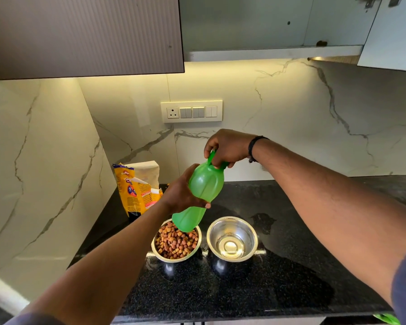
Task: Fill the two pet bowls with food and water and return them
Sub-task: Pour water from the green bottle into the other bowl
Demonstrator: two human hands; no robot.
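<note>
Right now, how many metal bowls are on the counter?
2. The kibble bowl sits on the left, partly behind the green bottle; the water bowl sits just right of it. No others show.

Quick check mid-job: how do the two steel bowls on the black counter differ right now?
The left steel bowl is heaped with brown kibble; the right steel bowl holds only shallow clear water. The green plastic bottle, held in both hands, overlaps the left bowl's rim in view; the right bowl is unobstructed. Both are shiny, round, similar-sized, on dark bases.
</note>
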